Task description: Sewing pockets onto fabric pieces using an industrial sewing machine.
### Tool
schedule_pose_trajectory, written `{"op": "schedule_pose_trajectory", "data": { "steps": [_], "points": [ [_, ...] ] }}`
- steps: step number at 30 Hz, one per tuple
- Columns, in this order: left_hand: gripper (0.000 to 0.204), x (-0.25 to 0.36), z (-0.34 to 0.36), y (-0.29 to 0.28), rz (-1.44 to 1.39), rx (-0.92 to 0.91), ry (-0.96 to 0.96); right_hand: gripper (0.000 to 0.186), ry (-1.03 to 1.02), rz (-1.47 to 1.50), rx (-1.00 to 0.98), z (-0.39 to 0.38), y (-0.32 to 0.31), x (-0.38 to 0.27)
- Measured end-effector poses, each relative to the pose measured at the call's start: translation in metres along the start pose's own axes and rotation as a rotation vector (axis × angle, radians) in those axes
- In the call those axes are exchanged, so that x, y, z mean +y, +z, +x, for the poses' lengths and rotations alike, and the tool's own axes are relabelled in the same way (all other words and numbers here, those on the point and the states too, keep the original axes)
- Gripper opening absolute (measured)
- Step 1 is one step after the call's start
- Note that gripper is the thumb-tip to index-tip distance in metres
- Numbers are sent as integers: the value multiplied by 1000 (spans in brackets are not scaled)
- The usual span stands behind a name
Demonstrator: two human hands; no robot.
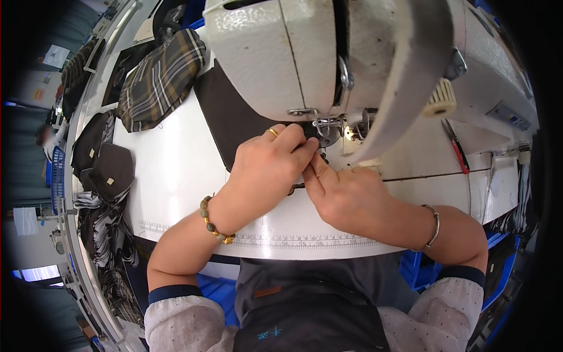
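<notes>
In front of the sewing machine's presser foot (328, 126), my two hands meet with their fingertips almost touching. My left hand (272, 161) lies over the near edge of a dark brown fabric panel (226, 114), its fingers closed in a pinch on the dark fabric. From the right, my right hand (352, 196) pinches at the same spot, where a bit of dark fabric shows by its fingertips. My fingers hide most of that edge. The panel stretches away to the left, partly beneath the machine head (258, 53).
A plaid fabric piece (164, 79) lies at the far left of the white table (170, 176). Dark flap-shaped pieces (111, 170) are piled at its left edge. Red-handled scissors (457, 149) rest on the right. Blue bins (419, 270) stand below the table.
</notes>
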State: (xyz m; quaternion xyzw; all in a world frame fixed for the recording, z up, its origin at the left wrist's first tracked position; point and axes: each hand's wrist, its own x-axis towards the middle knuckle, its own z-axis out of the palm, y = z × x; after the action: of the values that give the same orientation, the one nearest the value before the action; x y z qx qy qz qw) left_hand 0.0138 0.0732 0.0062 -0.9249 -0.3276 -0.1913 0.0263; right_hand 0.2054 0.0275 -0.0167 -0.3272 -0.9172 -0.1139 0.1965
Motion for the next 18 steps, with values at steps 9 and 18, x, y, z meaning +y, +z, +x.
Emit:
{"op": "schedule_pose_trajectory", "data": {
  "steps": [9,18],
  "points": [
    [27,10,2,9,138,52,19,28,31,6,-16,-2,5,-1],
    [28,6,2,14,102,79,-3,29,40,-21,-11,1,5,-1]
  ]
}}
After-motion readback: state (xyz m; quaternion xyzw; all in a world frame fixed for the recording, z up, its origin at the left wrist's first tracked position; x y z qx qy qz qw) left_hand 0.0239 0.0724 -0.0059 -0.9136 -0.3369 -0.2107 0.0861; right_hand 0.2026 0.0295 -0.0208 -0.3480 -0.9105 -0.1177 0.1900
